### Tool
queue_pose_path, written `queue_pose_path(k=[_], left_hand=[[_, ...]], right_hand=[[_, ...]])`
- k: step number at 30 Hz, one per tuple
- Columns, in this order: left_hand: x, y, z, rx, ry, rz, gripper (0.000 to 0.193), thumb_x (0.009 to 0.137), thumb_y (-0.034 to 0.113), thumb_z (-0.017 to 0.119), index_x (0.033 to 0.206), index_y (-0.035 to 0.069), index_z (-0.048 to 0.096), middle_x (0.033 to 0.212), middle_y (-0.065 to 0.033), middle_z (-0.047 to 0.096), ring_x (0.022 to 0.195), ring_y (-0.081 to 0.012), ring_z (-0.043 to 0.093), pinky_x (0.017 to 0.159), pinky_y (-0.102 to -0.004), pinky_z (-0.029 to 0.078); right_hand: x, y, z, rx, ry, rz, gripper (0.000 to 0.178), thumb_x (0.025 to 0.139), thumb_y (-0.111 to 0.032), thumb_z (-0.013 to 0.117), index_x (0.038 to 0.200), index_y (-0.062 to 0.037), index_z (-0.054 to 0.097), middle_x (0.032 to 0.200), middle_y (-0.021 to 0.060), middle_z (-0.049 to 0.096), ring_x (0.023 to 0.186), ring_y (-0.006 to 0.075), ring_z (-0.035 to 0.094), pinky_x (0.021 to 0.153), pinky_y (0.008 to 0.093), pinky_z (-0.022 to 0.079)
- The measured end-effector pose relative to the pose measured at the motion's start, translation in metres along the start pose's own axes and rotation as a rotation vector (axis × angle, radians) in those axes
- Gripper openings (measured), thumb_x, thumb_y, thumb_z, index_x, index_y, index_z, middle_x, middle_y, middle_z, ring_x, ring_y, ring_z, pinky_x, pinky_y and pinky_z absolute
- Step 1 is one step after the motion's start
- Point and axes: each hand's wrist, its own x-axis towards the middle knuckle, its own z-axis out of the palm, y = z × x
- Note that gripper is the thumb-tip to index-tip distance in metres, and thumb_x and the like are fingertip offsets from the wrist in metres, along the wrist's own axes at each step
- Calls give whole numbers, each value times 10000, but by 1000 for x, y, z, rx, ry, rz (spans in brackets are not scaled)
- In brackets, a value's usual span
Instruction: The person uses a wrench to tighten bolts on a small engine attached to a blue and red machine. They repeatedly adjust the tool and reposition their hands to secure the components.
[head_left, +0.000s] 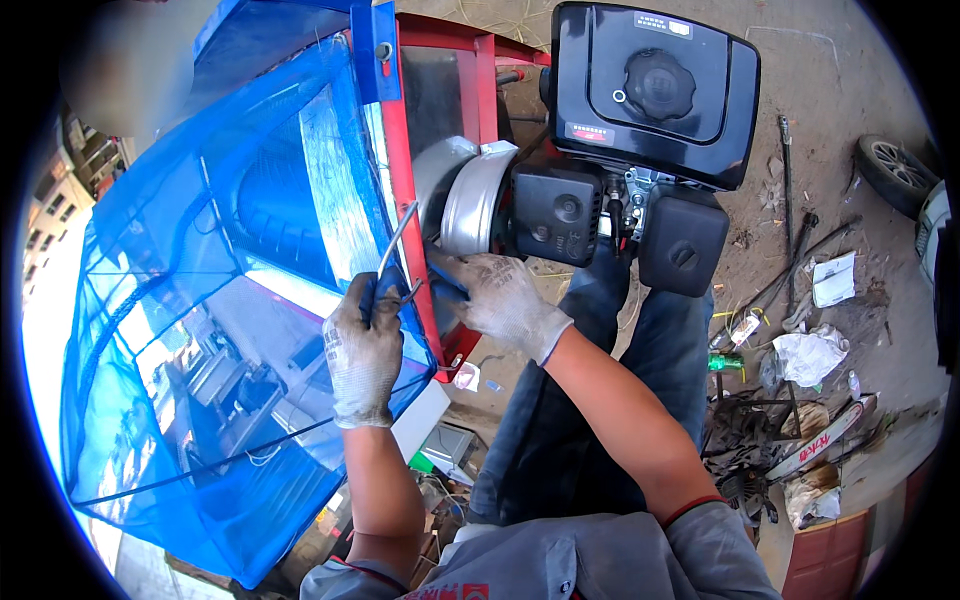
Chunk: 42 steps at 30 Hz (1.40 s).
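Note:
My left hand (362, 345), in a whitish knit work glove with darkened fingers, is closed round a thin bent metal rod (398, 238). The rod's long end points up along a red metal frame (405, 190); a short dark end shows by the fingertips. My right hand (500, 298), gloved alike, reaches to the right side of that frame. Its fingertips are in shadow behind the frame's edge, and whether they grip anything is hidden. Blue mesh netting (160, 390) hangs on a blue panel left of the frame. Close above my right hand is a silver round housing (472, 205).
A small engine with a black fuel tank (650, 100) stands at upper centre, above my legs. On the ground at right lie dark metal rods (790, 240), crumpled white plastic (810, 355), a green bottle (725, 362) and a wheel (893, 172). A white box (420, 420) sits below the frame.

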Motion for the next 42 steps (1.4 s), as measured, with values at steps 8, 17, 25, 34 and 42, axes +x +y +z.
queue_pose_path(k=[8,17,25,34,42], left_hand=[[8,-3,-2,34,5,60,273,931,216,601,1032,-37,624,684,-207,595,594,-263,610,587,-383,474],[7,-9,-1,23,36,134,261,934,211,604,1002,-41,620,624,-157,559,556,-209,572,546,-359,452],[6,-3,-10,33,-53,38,380,941,231,619,1156,-80,592,833,-171,651,725,-199,623,667,-351,487],[6,-11,-9,-23,-15,22,391,945,253,615,1152,-78,604,756,-129,637,659,-152,574,612,-322,468],[5,-7,-11,-33,-10,-22,409,952,276,614,1149,-82,620,769,-110,643,683,-139,555,630,-318,461]], right_hand=[[-14,2,19,-83,296,-102,536,837,-280,665,1334,-129,532,997,103,688,939,270,671,820,407,519],[-28,7,15,-239,114,-147,460,831,-302,653,1245,-107,608,869,50,696,810,212,684,741,356,538],[-17,-5,12,-165,129,-2,469,874,-374,645,1289,-164,584,945,84,708,857,244,692,740,381,532],[-17,-8,4,-60,114,70,490,889,-407,622,1286,-126,565,945,103,696,904,259,689,791,414,531],[-37,10,20,-207,220,-25,444,857,-369,651,1204,-94,620,830,77,686,778,241,685,705,375,527]])
